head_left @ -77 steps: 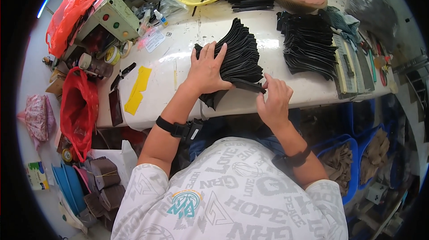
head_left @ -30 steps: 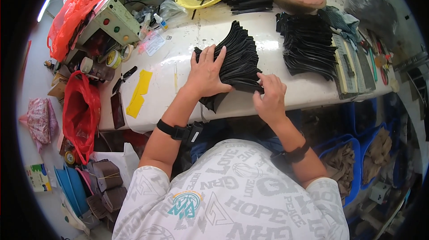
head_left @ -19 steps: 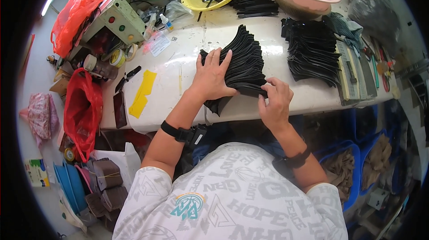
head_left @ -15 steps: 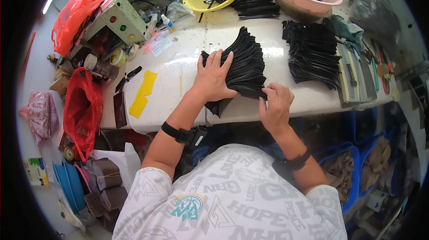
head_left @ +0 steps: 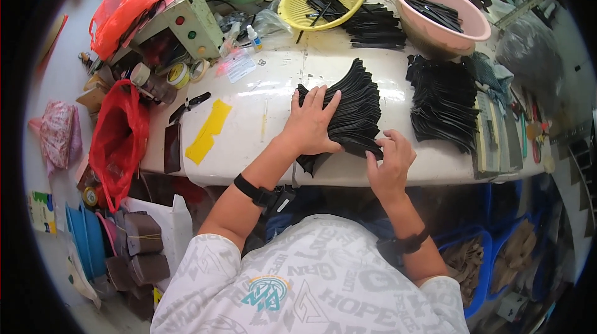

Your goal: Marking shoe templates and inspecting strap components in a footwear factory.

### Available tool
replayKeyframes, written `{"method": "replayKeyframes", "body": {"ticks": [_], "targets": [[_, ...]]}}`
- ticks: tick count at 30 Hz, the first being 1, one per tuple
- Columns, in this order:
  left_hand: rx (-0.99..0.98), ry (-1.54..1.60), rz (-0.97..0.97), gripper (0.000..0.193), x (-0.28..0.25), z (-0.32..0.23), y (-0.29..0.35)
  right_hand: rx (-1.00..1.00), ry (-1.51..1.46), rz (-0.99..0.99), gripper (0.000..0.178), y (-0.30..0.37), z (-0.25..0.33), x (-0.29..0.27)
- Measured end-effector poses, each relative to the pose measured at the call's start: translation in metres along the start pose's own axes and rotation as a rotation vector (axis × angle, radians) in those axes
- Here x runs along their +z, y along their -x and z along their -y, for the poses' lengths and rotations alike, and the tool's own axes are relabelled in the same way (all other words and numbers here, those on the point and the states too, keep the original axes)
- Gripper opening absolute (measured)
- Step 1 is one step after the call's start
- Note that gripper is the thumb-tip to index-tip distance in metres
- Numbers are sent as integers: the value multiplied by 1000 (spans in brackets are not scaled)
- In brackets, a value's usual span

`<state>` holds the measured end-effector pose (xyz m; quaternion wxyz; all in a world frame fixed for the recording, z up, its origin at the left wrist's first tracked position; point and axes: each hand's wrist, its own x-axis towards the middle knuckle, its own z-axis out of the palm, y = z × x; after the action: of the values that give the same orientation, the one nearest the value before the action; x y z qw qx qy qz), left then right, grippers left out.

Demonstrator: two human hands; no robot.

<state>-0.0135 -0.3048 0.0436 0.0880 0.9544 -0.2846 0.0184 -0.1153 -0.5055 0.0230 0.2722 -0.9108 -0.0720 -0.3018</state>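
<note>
A fanned stack of thin black curved strips (head_left: pixel 356 107) lies near the table's front edge, in front of me. My left hand (head_left: pixel 311 124) rests on its left side, fingers spread and thumb along the near edge. At the stack's near right corner is my right hand (head_left: pixel 392 163). Its thumb and forefinger are apart with nothing visible between them; whether a fingertip touches the corner I cannot tell. To the right lies a second pile of black strips (head_left: pixel 443 104).
Behind the stacks stand a yellow basket (head_left: pixel 287 7) and a pink basin (head_left: pixel 479 23), both holding black strips. More loose strips (head_left: pixel 376 26) lie between them. Yellow pieces (head_left: pixel 208 132) and a red bag (head_left: pixel 118 147) are at left. Blue crates (head_left: pixel 485 272) sit below the table at right.
The whole view has shifted, so the table appears lower. My right thumb and fingers have parted and drawn slightly off the stack's corner. My left hand stays on the stack.
</note>
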Motion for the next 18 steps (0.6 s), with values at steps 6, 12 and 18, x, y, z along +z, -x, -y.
{"method": "replayKeyframes", "body": {"ticks": [6, 12, 18], "targets": [[-4, 23, 36, 121, -2, 0, 0, -41, -50, 24, 42, 4, -11, 5], [-2, 24, 27, 120, -1, 2, 1, 51, -27, 125, 51, -5, 0, 1], [17, 24, -3, 118, 0, 2, 1, -4, 48, 64, 47, 1, -3, 4]]}}
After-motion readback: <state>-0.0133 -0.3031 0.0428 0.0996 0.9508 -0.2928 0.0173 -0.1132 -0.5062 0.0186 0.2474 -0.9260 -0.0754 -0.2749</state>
